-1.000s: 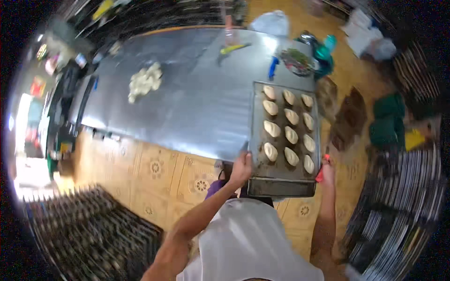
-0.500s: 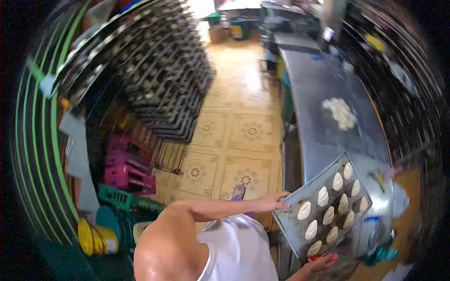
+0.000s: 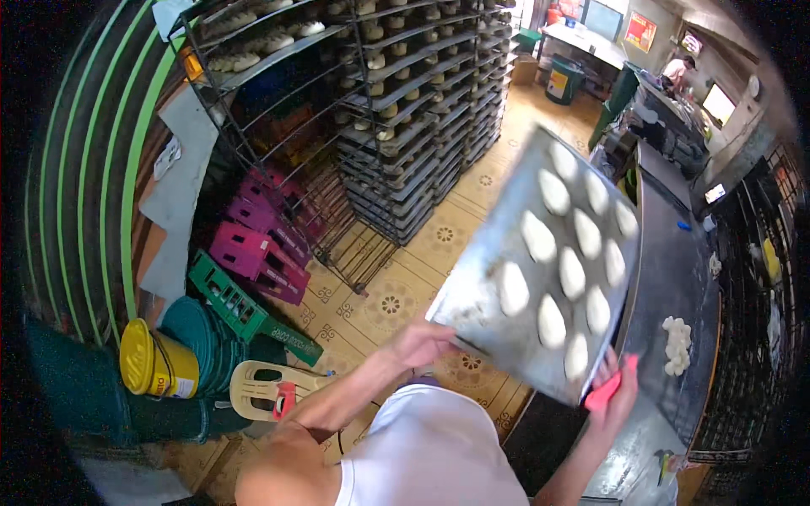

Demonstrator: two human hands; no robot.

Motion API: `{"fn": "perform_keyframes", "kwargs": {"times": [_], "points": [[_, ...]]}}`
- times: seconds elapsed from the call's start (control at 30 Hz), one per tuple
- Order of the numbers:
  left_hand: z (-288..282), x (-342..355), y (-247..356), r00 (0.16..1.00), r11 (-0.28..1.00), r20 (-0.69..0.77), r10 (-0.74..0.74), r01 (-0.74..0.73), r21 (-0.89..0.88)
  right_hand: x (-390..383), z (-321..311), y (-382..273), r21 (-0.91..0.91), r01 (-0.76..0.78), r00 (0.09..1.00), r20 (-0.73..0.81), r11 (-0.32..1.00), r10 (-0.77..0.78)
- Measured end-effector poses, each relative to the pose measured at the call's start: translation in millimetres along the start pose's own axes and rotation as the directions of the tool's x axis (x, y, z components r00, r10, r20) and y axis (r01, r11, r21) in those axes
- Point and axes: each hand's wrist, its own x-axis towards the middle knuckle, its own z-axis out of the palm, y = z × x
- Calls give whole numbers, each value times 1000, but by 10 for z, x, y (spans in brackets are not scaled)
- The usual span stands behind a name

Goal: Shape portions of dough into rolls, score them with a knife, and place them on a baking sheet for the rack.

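Observation:
My left hand (image 3: 422,341) grips the near left corner of a metal baking tray (image 3: 485,308), which is held in the air and tilted. My right hand (image 3: 623,403) is closed on the tray's near right edge along with a pink object (image 3: 606,390) whose exact kind I cannot tell. Several pale oval dough pieces (image 3: 571,270) lie in rows on the tray. To the right, a heap of small dough lumps (image 3: 677,346) rests on a long steel table (image 3: 654,287).
Racks of loaded trays (image 3: 396,169) stand ahead to the left. Pink crates (image 3: 253,257), a green crate (image 3: 224,295), a yellow bucket (image 3: 148,354) and a beige plastic stool (image 3: 253,388) are on the left. A person (image 3: 675,72) is at the far back right.
My view has turned away from facing the table toward the racks. The tray has been lifted off the table's right end and swung round, still in both hands.

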Motion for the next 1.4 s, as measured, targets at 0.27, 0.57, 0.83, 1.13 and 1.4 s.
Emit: {"fn": "perform_keyframes", "kwargs": {"times": [0.27, 0.57, 0.83, 1.13, 1.4], "points": [[712, -196, -425, 827, 830, -95, 553, -539, 142, 1302, -1022, -256, -119, -100, 929, 344, 988, 135], [1236, 501, -977, 500, 513, -119, 858, -843, 160, 2534, -1406, 556, -394, -367, 882, 139, 843, 449], [712, 1301, 103, 163, 189, -123, 979, -952, 242, 2950, -1885, 806, -300, -428, 794, 326, 853, 513], [85, 1558, 1759, 8, 53, -276, 961, -987, 154, 2702, -2987, 1249, -191, -467, 791, 346, 863, 505], [-482, 1552, 2318, 22, 38, -217, 976, -997, 69, 1893, -3553, 1681, -228, -509, 843, 65, 830, 534]]}}
